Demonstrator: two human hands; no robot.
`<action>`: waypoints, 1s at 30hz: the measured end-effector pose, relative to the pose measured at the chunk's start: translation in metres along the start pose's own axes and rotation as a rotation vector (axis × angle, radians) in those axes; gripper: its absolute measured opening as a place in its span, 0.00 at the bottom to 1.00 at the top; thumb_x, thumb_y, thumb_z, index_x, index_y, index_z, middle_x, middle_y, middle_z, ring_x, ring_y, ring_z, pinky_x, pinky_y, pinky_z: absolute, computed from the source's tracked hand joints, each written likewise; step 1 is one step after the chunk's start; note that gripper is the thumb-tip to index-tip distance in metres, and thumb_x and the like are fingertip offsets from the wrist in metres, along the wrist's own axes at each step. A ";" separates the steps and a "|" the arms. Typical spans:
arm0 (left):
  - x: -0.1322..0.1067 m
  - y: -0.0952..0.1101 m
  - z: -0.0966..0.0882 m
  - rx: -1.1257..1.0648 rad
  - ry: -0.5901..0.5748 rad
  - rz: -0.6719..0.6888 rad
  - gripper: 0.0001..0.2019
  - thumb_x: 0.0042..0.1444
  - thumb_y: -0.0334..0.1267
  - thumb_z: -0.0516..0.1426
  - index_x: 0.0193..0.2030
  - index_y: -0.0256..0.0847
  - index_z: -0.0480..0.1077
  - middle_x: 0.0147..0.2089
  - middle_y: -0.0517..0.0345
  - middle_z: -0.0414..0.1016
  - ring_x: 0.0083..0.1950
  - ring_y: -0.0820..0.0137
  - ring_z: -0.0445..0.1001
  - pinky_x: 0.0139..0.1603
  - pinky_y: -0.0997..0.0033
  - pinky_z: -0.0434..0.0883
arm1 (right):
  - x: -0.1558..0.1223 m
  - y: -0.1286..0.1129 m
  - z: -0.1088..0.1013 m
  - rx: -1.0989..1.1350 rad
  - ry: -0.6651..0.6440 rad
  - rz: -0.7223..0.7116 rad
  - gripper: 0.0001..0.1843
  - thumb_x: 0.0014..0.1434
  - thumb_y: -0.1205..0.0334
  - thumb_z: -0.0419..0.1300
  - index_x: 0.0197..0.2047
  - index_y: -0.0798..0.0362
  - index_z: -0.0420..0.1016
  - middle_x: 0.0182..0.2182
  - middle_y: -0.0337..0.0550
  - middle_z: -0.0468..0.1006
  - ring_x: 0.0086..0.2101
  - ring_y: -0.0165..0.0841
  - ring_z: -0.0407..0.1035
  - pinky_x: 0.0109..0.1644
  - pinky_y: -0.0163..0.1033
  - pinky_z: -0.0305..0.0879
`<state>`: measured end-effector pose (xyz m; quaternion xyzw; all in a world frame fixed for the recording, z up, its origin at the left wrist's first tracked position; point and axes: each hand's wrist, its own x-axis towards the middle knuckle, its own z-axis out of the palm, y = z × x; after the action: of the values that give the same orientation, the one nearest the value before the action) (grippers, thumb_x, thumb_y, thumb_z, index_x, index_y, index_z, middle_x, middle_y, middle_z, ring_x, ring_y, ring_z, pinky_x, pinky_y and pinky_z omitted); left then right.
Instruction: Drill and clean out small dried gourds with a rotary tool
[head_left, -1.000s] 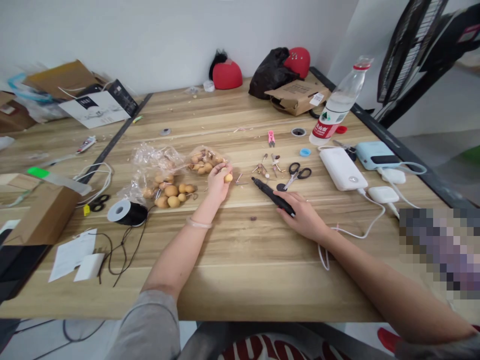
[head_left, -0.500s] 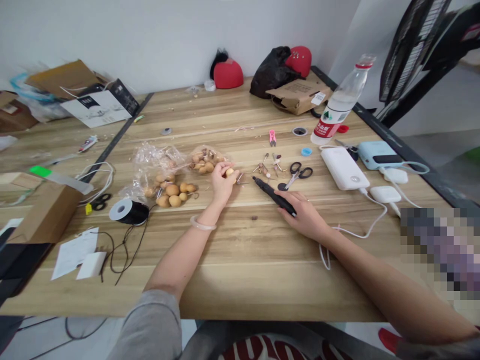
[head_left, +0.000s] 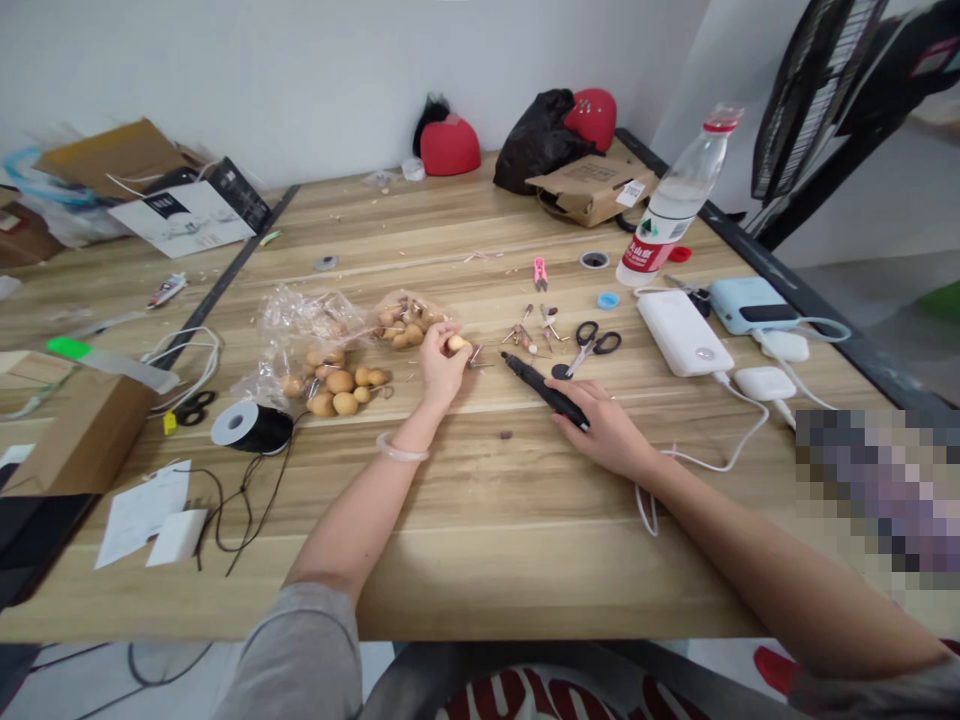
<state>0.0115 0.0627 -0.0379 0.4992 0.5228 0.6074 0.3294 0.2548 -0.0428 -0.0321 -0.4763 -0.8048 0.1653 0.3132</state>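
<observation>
Wooden counter (head_left: 480,570), light plank grain, seen from the near edge; white wall at the far side, strewn with fine shavings and small debris across the top. Left hand (head_left: 441,366) is closed around a small bottle gourd (head_left: 457,344), fingers curled, the gourd pinched at the fingertips and lifted just above the counter; a pale bangle (head_left: 402,451) sits on that wrist. Right hand (head_left: 604,425) rests on the counter, grasping a black pen-shaped rotary tool (head_left: 546,390) with its tip directed left toward the gourd, tip and gourd near but not touching. Just left of the left hand, more small gourds (head_left: 340,381) lie in and beside a crumpled clear plastic bag (head_left: 298,318), with a further cluster (head_left: 405,322) on a second fold of plastic, touching the left hand's knuckles or nearly so. Far of the tool: small metal bits (head_left: 531,335) scattered loose, black-handled scissors (head_left: 592,344) beside them. Farther right: white power bank (head_left: 682,333), white charger (head_left: 763,383) with cable, and a plastic water bottle (head_left: 670,205) lying tilted near the far corner. Left of the bag, a spool of black cord (head_left: 251,428) stands with its loose end trailing toward the near edge; a cardboard box (head_left: 75,432) sits at the left.
</observation>
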 end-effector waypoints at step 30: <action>-0.028 0.028 0.003 0.797 -0.219 0.398 0.04 0.43 0.30 0.64 0.27 0.42 0.76 0.70 0.51 0.60 0.74 0.41 0.45 0.70 0.31 0.43 | 0.000 -0.001 -0.001 0.004 -0.018 0.005 0.23 0.60 0.64 0.56 0.59 0.54 0.70 0.51 0.55 0.78 0.52 0.49 0.71 0.58 0.58 0.68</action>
<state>0.0253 0.0311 -0.0185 0.7390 0.5716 0.3541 0.0420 0.2549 -0.0430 -0.0303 -0.4761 -0.8061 0.1720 0.3064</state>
